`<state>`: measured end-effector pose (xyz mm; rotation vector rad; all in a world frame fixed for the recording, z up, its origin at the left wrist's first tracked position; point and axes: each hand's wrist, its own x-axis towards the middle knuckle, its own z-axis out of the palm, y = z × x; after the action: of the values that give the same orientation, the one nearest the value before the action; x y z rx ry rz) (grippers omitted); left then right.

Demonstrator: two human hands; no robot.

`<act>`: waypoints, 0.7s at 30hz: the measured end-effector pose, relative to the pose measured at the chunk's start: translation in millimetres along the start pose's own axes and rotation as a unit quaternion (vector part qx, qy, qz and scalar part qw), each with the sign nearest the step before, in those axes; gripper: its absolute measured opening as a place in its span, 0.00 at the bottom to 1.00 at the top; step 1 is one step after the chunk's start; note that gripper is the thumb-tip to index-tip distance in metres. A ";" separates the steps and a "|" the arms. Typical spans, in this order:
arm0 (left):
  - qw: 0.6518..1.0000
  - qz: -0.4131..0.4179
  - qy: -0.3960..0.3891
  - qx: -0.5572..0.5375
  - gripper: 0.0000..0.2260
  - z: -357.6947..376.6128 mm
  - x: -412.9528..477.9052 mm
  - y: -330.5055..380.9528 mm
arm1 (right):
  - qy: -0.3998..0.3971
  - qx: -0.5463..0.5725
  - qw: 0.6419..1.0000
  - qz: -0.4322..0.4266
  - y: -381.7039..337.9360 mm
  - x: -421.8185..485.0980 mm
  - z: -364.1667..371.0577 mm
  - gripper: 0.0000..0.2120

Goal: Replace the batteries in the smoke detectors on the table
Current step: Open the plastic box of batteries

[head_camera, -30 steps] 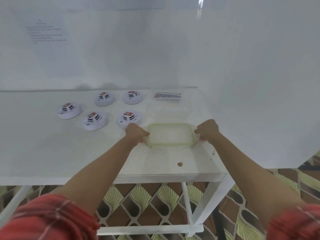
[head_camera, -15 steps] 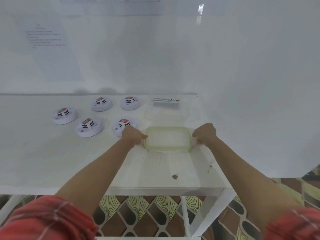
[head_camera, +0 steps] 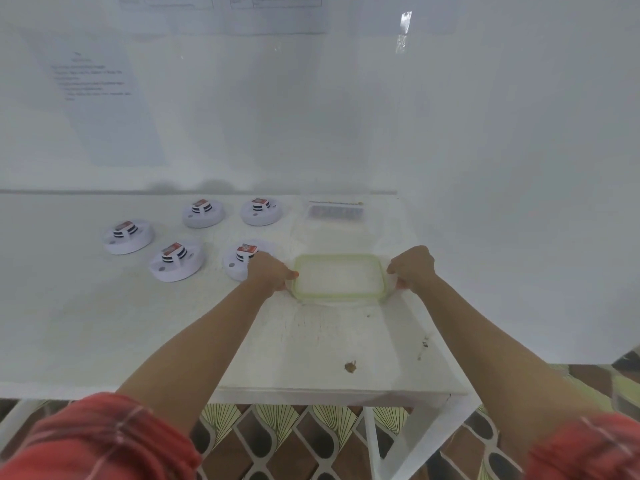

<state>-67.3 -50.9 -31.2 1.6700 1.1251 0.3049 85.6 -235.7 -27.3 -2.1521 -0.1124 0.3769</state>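
Head view, findings: five smoke detectors (head_camera: pixel 176 259) sit on the table (head_camera: pixel 104 323) in the same pattern as a second ago. None has been opened or lifted. The nearest detector (head_camera: pixel 237 268) is just beside your left hand (head_camera: pixel 268 273), which hides its right edge. The batteries (head_camera: pixel 335 212), a strip too blurred to count, lie at the far end of a clear box (head_camera: pixel 332 237), at 12 o'clock from the green-rimmed lid (head_camera: pixel 339 277).

Change noted: almost none. The lid lies flat on the table just in front of the box, where it was half a second ago. Only your head has shifted, sliding everything slightly in frame. Your left hand still grasps the lid's short end at 9 o'clock, fingers curled, thumb tip on the rim. Your right hand (head_camera: pixel 414 268) grasps the opposite end at 3 o'clock, fingers curled. Whether you are lifting or merely steadying cannot be told.

Assessment: the box appears uncovered, so the fresh cells look reachable. The replacement itself has not begun. Release the lid, then take the detector at 9 o'clock first.

Outward: a brown stain (head_camera: pixel 350 366) lies at 6 o'clock near the table's front edge.
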 end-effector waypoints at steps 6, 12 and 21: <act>1.000 0.001 -0.001 -0.004 0.10 2.8 0.9 6.1 | 0.006 0.000 1.000 0.007 -1.6 3.8 -1.4 0.10; 1.000 0.008 -0.007 -0.003 0.11 6.4 7.0 8.0 | 0.009 0.021 1.000 0.010 -1.2 11.3 -0.3 0.08; 1.000 0.007 -0.016 0.002 0.09 6.7 15.0 10.2 | 0.006 0.015 1.000 0.019 -5.2 15.4 -0.4 0.10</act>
<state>-49.6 -43.3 -30.1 1.6813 1.0910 0.2858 100.6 -229.6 -26.3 -2.1295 -0.0577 0.3855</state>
